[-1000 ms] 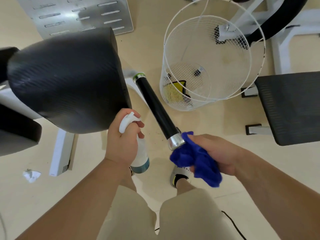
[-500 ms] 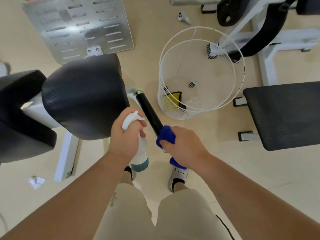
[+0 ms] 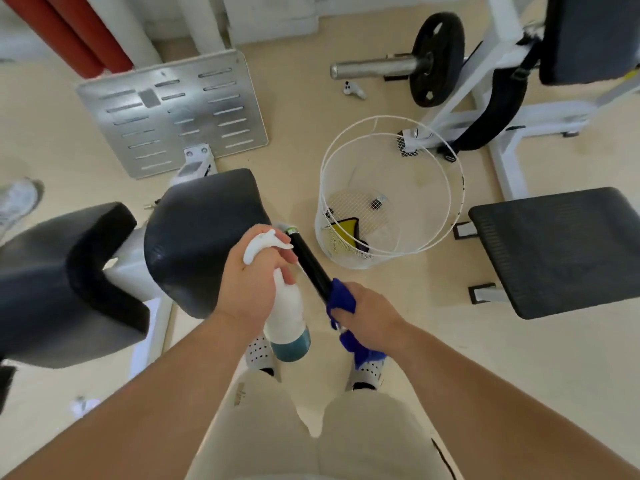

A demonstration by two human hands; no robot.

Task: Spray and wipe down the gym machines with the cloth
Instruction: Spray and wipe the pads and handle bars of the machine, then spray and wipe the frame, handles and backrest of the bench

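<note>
My left hand (image 3: pixel 251 278) grips a white spray bottle (image 3: pixel 285 313) with blue liquid in its base, held upright beside a black handle bar (image 3: pixel 310 263) of the gym machine. My right hand (image 3: pixel 369 315) holds a blue cloth (image 3: pixel 341 301) wrapped around the near end of that bar. Part of the cloth hangs below my fist. The bar's far tip has a green ring. Black padded cushions (image 3: pixel 202 237) of the machine sit to the left of my hands.
A white wire basket (image 3: pixel 388 192) with a yellow item inside stands on the floor just beyond the bar. A black seat pad (image 3: pixel 561 247) is at the right. A metal footplate (image 3: pixel 173 112) and a barbell weight plate (image 3: pixel 436 64) lie further away.
My right hand closed the cloth around the bar and slid up it. The view tilted up, showing more of the room. My left hand kept hold of the bottle.
</note>
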